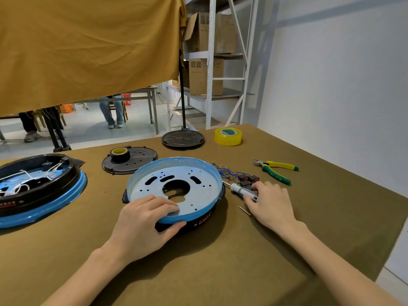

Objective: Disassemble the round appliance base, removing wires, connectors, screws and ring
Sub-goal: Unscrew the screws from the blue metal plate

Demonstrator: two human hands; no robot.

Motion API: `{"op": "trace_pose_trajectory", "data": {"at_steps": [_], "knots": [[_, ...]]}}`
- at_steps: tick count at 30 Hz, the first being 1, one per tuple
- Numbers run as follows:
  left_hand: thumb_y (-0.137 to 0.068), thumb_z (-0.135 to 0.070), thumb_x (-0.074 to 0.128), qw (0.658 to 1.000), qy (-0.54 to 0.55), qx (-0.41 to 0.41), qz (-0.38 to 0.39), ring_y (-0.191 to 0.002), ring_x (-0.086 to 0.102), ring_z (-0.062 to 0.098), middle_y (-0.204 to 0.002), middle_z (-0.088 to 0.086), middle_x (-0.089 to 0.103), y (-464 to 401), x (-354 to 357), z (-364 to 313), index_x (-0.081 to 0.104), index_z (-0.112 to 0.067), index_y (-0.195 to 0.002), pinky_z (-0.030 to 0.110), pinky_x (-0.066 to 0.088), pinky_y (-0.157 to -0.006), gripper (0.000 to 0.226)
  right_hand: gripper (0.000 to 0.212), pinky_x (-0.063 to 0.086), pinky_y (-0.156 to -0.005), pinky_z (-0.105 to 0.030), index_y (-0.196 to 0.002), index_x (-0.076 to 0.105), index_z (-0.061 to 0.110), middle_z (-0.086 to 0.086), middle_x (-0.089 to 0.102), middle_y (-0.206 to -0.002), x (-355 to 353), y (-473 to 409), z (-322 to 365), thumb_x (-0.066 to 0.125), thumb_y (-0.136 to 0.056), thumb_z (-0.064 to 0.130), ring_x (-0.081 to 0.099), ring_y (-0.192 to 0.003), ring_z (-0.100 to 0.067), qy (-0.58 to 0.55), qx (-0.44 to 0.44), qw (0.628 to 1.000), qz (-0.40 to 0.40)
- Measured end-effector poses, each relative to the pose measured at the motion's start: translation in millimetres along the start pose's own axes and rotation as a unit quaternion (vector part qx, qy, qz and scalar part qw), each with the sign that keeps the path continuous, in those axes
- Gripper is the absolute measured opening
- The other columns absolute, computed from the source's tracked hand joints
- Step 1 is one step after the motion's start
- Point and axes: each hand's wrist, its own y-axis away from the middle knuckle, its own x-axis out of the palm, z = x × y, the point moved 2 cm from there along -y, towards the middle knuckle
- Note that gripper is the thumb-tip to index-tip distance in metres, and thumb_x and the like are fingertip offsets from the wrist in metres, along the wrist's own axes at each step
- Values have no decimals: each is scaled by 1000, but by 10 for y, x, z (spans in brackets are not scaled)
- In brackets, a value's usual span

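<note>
The left hand (145, 219) grips the near rim of the round base (174, 191); just right of the base, the right hand (270, 199) grasps a screwdriver (241, 191) on the counter (220, 261).

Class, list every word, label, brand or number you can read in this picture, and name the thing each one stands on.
"DING-PIN", or close to it: on the green handle of the pliers.
Red print on the black band of the round appliance base: too small to read.
Red marks on the second base at left: blurred.
Printed labels on the cardboard boxes on the shelf: too small to read.
Green label in the yellow tape roll: unreadable.
</note>
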Motion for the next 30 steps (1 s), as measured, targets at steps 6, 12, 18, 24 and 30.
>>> {"op": "trace_pose_trajectory", "data": {"at_steps": [6, 12, 18, 24, 30], "knots": [[-88, -64, 61, 1000, 8, -5, 1, -96, 69, 0, -104, -19, 76, 2, 2, -2, 80, -32, -101, 23, 60, -78, 40, 39, 51, -84, -39, -128, 56, 24, 3, 66, -116, 29, 37, -36, 66, -95, 42, 63, -104, -22, -104, -34, 994, -15], [-90, -55, 65, 998, 54, 18, 4, -93, 68, -4, -101, -20, 76, -24, -38, 10, 83, -33, -99, 21, 61, -76, 30, 28, 45, -72, -11, -111, 67, 20, 4, 66, -101, -350, -107, 11, 81, -86, 21, 62, -87, -10, -398, -32, 896, -196], [-91, -55, 64, 998, 54, 35, 25, -92, 69, -3, -100, -19, 77, -39, -43, 8, 83, -33, -99, 19, 61, -77, 30, 14, 48, -73, -14, -110, 61, 28, 10, 57, -98, -852, -386, 437, 67, -98, 33, 58, -84, -2, -526, -21, 805, -273], [-92, -75, 41, 998, -6, 37, 57, -82, 69, 0, -93, -20, 75, -180, -21, -177, 81, -35, -94, 21, 61, -68, 57, 21, 52, -50, -30, -120, 60, 20, 7, 61, -94, -1006, -548, 1005, 48, -108, 32, 62, -63, -20, -609, -87, 767, -184], [-86, -80, 49, 981, 16, -36, 189, -111, 55, -2, -122, -27, 61, -266, -88, -147, 64, -45, -125, 22, 54, -91, 55, 32, 51, -65, -17, -111, 66, 20, 9, 65, -93, -590, -545, 1119, 70, -93, 47, 62, -80, -2, -347, -129, 925, 81]]}}
